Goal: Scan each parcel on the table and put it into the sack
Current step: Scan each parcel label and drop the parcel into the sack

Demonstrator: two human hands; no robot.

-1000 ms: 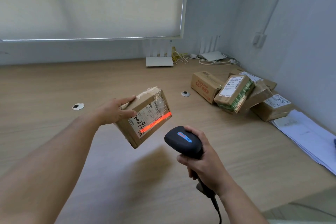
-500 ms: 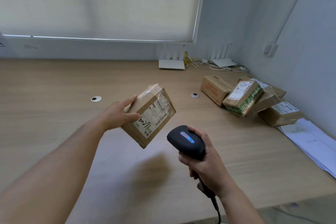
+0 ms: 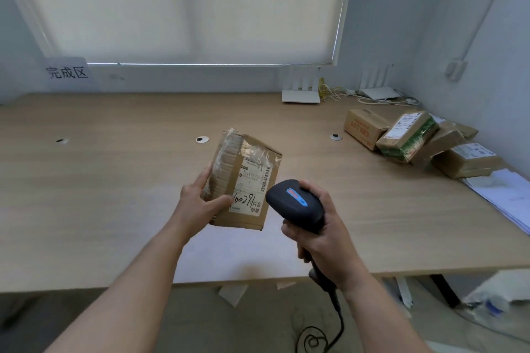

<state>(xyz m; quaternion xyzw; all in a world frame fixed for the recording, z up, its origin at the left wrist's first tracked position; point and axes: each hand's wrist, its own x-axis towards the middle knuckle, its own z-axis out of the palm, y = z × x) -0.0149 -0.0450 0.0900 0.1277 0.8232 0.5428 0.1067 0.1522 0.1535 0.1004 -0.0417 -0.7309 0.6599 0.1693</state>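
Observation:
My left hand [image 3: 198, 203] grips a taped cardboard parcel [image 3: 243, 178] by its lower left corner, thumb on the white label, holding it above the wooden table [image 3: 114, 195]. The label with handwritten digits faces me. My right hand [image 3: 321, 235] holds a black barcode scanner [image 3: 295, 203] by its handle, just right of the parcel; no red scan line shows. Several more parcels [image 3: 413, 137] lie piled at the table's far right. No sack is in view.
Two white routers [image 3: 300, 94] with cables stand at the back by the wall. White papers [image 3: 504, 195] lie along the right edge. A paper sign [image 3: 67, 71] hangs on the wall at left. The scanner's cable [image 3: 329, 329] coils on the floor below the table.
The red scan line on the label has gone out. The parcel has turned more upright and dropped closer to me, and my view has swung left and pulled back.

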